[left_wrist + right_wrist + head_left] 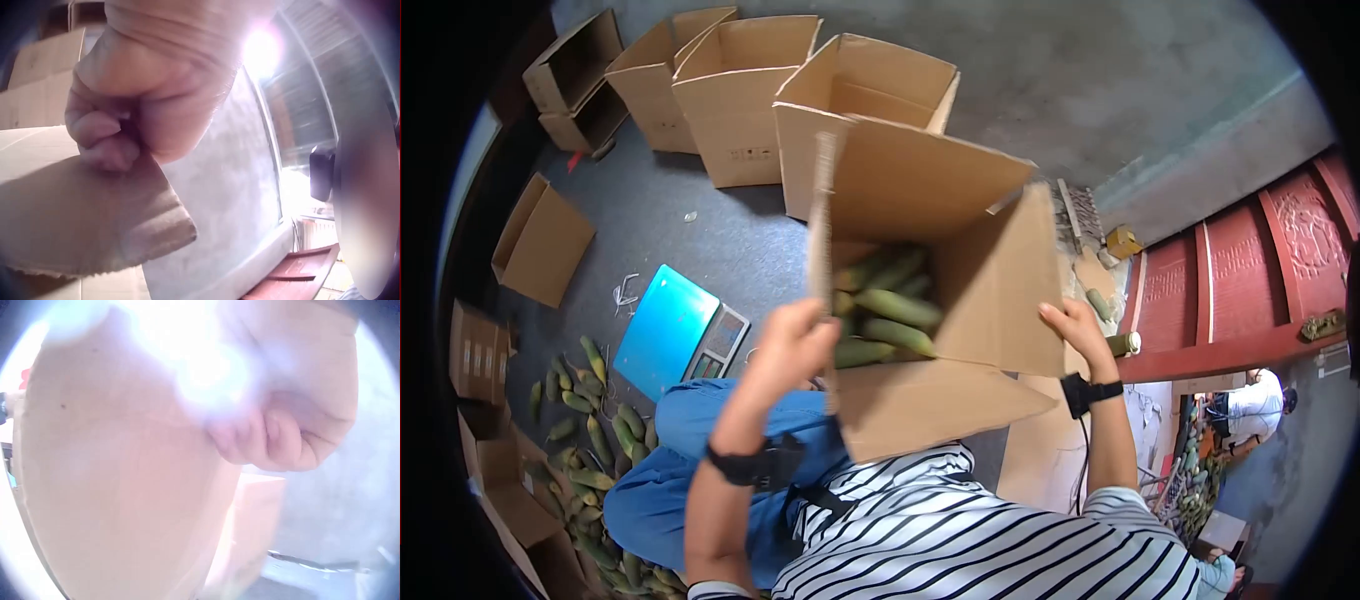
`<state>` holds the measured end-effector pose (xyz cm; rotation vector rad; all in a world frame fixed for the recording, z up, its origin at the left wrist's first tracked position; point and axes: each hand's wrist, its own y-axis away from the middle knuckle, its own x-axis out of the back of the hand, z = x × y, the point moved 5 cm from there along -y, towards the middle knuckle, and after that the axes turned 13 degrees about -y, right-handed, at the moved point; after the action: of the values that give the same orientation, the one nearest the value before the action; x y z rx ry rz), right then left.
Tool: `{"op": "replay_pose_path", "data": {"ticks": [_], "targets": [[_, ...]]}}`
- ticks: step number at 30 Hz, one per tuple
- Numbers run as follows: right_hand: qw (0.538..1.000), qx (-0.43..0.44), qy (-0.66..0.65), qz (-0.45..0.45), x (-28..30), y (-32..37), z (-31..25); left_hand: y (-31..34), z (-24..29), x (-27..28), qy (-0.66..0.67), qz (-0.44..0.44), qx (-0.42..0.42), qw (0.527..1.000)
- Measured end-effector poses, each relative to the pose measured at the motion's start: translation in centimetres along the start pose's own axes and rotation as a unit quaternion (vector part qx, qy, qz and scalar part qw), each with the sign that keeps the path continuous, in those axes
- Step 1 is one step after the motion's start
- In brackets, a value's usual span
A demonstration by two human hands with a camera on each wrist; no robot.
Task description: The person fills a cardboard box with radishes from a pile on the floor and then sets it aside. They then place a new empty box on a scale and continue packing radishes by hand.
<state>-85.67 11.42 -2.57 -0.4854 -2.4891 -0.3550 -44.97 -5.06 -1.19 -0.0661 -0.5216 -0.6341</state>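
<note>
An open cardboard box (1000, 290) tilts toward me in the head view, held up in front of my striped shirt. Several plump green-yellow cucumbers (900, 308) lie in its bottom left. My left hand (785, 345) grips the box's left side at the edge. In the left wrist view, the left hand (137, 94) has its fingers curled over a cardboard flap (106, 212). On the right side, my right hand (1078, 328) pinches the box's edge. Its curled fingers (284, 440) press against the cardboard wall (131, 469) in the right wrist view, partly washed out by glare.
Open boxes (735, 110) stand in a row beyond mine. A blue-topped scale (665, 325) sits on the floor at left, near a heap of cucumbers (590, 460). Red metal panels (1230, 270) lie to the right. Another person (1255, 405) bends over at far right.
</note>
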Motion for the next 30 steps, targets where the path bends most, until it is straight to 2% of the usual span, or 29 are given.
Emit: {"op": "replay_pose_path", "data": {"ticks": [2, 4, 6, 8, 9, 10, 12, 13, 14, 16, 17, 19, 21, 22, 23, 24, 25, 27, 28, 30], "targets": [[0.996, -0.069, 0.038, 0.042, 4.1, 2.9, 2.9, -2.2, 0.9, -6.1, -0.029, -0.005, -0.082, 0.996], [0.969, -0.142, 0.195, 0.056, 8.9, 5.1, 6.3, -3.1, 2.1, -12.6, -0.016, -0.066, -0.071, 0.995], [0.944, -0.173, 0.276, 0.055, 12.6, 6.8, 9.9, -3.0, 2.2, -17.9, -0.021, -0.063, -0.177, 0.982], [0.837, -0.195, 0.509, 0.035, 14.3, 6.7, 12.7, -2.3, 6.4, -16.3, 0.009, -0.2, -0.173, 0.965], [0.865, -0.114, 0.48, 0.093, 13.7, 5.2, 9.6, -2.1, 6.6, -15.4, 0.013, -0.174, -0.202, 0.964], [0.884, -0.029, 0.444, 0.147, 12.4, 2.9, 3.6, -2.3, 6.5, -13.8, 0.008, -0.168, -0.194, 0.967], [0.92, 0.104, 0.329, 0.186, 7.0, -2.0, -8.7, -1.7, 5.5, -9.4, -0.011, -0.136, -0.132, 0.982], [0.933, 0.157, 0.287, 0.147, 5.1, -5.2, -11.4, -1.1, 4.6, -7.4, -0.026, -0.12, -0.11, 0.986], [0.947, 0.233, 0.189, 0.117, 2.0, -7.5, -15.2, -0.4, 3.5, -5.4, -0.041, -0.099, -0.089, 0.99], [0.905, 0.354, 0.22, 0.082, -4.0, -13.2, -19.9, 2.0, 1.2, -2.7, -0.034, -0.046, -0.038, 0.998], [0.901, 0.376, 0.209, 0.051, -5.9, -15.9, -20.5, 3.6, 0.0, -1.4, -0.005, -0.022, 0.006, 1.0], [0.911, 0.326, 0.251, -0.006, -14.3, -25.3, -21.1, 9.8, -4.4, 1.3, 0.085, 0.072, 0.106, 0.988], [0.899, 0.357, 0.242, -0.074, -17.8, -36.4, -14.0, 14.3, -6.3, 2.6, 0.075, 0.151, 0.159, 0.973], [0.923, 0.31, 0.202, -0.107, -19.4, -37.9, -12.2, 16.9, -6.8, 2.9, 0.091, 0.197, 0.19, 0.958], [0.925, 0.258, 0.23, -0.156, -21.2, -38.2, -11.7, 19.1, -7.4, 3.2, 0.092, 0.236, 0.216, 0.943], [0.864, 0.373, 0.31, -0.135, -22.5, -42.9, -7.4, 20.8, -7.9, 3.6, 0.114, 0.268, 0.228, 0.929], [0.874, 0.279, 0.383, -0.11, -22.8, -37.0, -11.1, 22.3, -8.1, 3.5, 0.136, 0.291, 0.234, 0.918], [0.857, 0.293, 0.41, -0.103, -23.3, -33.9, -12.9, 24.2, -8.7, 3.2, 0.162, 0.318, 0.253, 0.899], [0.879, 0.296, 0.36, -0.106, -23.2, -32.1, -14.0, 24.4, -9.0, 3.0, 0.191, 0.324, 0.26, 0.889], [0.893, 0.322, 0.287, -0.128, -21.8, -29.8, -15.8, 23.7, -8.7, 3.1, 0.184, 0.312, 0.258, 0.896]]}}
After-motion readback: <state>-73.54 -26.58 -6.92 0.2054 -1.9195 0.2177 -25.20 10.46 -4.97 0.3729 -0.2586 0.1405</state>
